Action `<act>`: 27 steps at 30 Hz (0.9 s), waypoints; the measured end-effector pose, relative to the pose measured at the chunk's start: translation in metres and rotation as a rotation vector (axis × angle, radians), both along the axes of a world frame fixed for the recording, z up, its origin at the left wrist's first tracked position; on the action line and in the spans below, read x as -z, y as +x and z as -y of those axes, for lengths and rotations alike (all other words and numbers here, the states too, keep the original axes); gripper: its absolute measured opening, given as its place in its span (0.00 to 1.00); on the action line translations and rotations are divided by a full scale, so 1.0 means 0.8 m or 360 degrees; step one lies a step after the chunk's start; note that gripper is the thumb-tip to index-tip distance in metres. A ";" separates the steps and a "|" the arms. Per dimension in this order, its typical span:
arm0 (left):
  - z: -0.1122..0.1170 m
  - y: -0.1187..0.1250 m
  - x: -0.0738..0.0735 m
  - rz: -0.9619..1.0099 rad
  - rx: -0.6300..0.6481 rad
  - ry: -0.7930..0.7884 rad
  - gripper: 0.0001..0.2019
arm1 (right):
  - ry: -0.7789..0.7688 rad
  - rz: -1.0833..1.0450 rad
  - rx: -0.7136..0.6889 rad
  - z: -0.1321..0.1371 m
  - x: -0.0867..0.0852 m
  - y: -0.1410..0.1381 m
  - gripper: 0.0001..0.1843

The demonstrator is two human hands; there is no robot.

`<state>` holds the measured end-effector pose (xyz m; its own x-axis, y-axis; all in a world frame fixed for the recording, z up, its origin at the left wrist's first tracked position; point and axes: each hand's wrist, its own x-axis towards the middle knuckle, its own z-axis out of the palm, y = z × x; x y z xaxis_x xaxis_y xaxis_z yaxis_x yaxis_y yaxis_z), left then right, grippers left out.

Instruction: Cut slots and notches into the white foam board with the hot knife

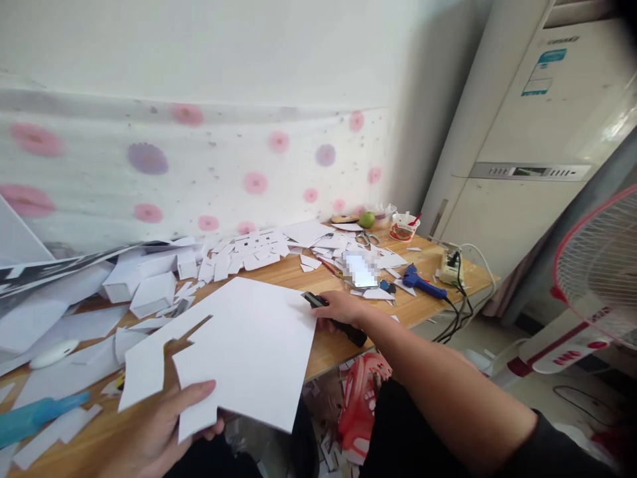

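Between the thumb and fingers of my left hand (174, 418) is the lower left corner of a large white foam board sheet (259, 352), notched along its left side. The sheet is tilted over the table's front edge. My right hand (343, 312) is closed around a black utility knife (351, 332), its front end lying at the sheet's upper right corner. Whether the blade is out I cannot tell. Many white offcuts and folded box-like pieces (154, 295) lie behind and left of the sheet.
On the wooden table (279, 272) lie a lit phone (361, 271), a blue glue gun (423, 282), scissors (367, 239) and a power strip (452, 265) with cables. A paper bowl (404, 227) stands at the back. A fan (602, 265) is at right, a red plastic stool (361, 401) below.
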<state>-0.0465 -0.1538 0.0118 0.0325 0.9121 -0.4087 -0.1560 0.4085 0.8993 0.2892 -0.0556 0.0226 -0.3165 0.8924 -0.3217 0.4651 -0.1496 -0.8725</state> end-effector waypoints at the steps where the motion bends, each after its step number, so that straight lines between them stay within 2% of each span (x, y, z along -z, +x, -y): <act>1: -0.009 0.004 -0.001 0.0023 -0.0010 -0.0033 0.15 | 0.0026 0.0050 -0.0014 0.004 -0.002 0.005 0.10; 4: -0.030 0.015 -0.006 0.0122 -0.0142 -0.0125 0.20 | 0.0093 0.0192 -0.0032 0.014 -0.010 0.019 0.10; 6: -0.035 0.024 -0.009 0.0198 -0.0228 -0.0132 0.19 | 0.0113 0.0269 -0.0053 0.021 -0.012 0.026 0.09; 9: -0.027 0.040 -0.009 0.0284 -0.0444 -0.0066 0.17 | 0.0109 0.0346 -0.0101 0.031 -0.013 0.031 0.07; 12: -0.013 0.050 0.001 0.0260 -0.0586 0.0020 0.18 | 0.0089 0.0395 -0.0144 0.038 -0.013 0.034 0.07; 15: -0.004 0.052 0.011 0.0203 -0.0543 0.0079 0.24 | 0.0046 0.0438 -0.0140 0.044 -0.014 0.036 0.09; 18: -0.012 0.047 0.009 0.0219 -0.0413 0.0037 0.26 | 0.0009 0.0412 -0.0112 0.046 -0.016 0.039 0.13; 23: -0.055 0.044 -0.007 0.0261 -0.0273 -0.0042 0.19 | 0.0011 0.0374 -0.0084 0.047 -0.016 0.040 0.19; 25: -0.065 0.047 -0.008 0.0274 -0.0292 -0.0034 0.15 | 0.0018 0.0381 -0.0099 0.048 -0.013 0.041 0.21; 27: -0.064 0.049 -0.004 0.0267 -0.0356 -0.0004 0.16 | 0.0031 0.0328 -0.0088 0.049 -0.006 0.043 0.26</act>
<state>-0.0075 -0.1028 0.0153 -0.1022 0.9031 -0.4171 -0.3895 0.3495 0.8521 0.3232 -0.0948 0.0274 -0.2947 0.8821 -0.3676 0.6409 -0.1029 -0.7607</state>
